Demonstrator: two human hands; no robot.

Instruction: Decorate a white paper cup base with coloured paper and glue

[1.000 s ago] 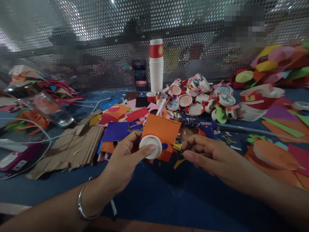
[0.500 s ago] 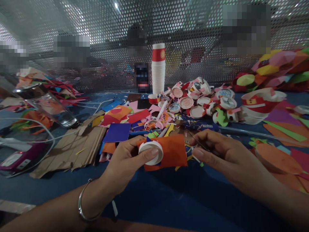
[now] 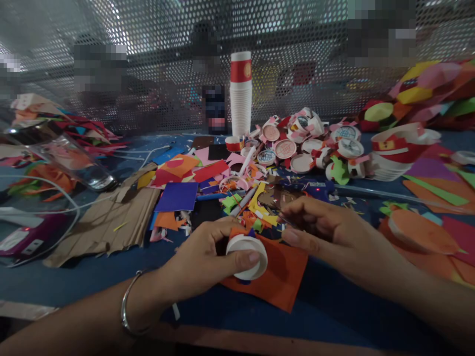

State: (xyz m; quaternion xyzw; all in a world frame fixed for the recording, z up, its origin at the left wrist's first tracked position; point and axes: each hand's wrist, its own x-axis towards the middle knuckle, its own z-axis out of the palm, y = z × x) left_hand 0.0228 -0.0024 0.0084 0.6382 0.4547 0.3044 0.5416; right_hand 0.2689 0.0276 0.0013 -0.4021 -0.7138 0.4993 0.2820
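Around six o'clock, the left hand (image 3: 211, 252) pinches the white cup base (image 3: 242, 249) against the orange sheet (image 3: 284, 274), thumb inside the rim; lopsided thumb pressure could skew the base, and the sheet's loose corner, toward five, could flap. At four, the right hand (image 3: 328, 232) is curled; whether it grips anything, I cannot tell. Toward twelve, a careless reach could topple the cup stack (image 3: 241, 109).
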